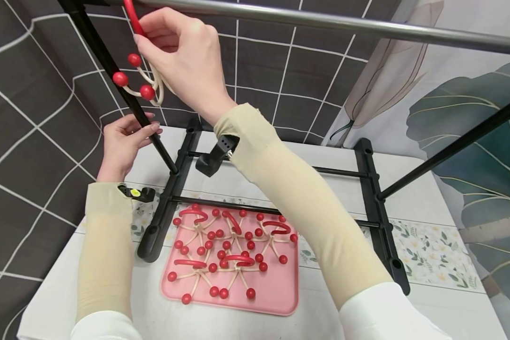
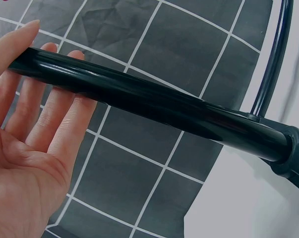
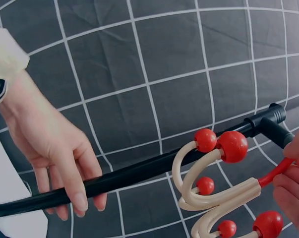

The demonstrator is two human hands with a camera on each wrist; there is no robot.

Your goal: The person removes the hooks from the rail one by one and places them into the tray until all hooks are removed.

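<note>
My right hand [image 1: 191,54] is up at the far left corner of a black rack. It pinches the red curved top of a hanger hook [image 3: 228,194], whose several cream prongs hang below, tipped with red balls. In the head view, the hook's red top reaches up to the metal rail [image 1: 323,23], where the frame cuts it off. Lower down, my left hand [image 1: 121,148] holds the rack's slanting black post [image 2: 149,99], thumb on one side and fingers curled behind.
A pink tray [image 1: 276,300] on the white table holds several similar hooks [image 1: 238,269] with red tops. The rack's black feet [image 1: 153,241] and crossbars stand behind and beside it. A grey gridded cloth [image 1: 34,156] covers the left and back; a leaf-patterned curtain [image 1: 463,118] hangs right.
</note>
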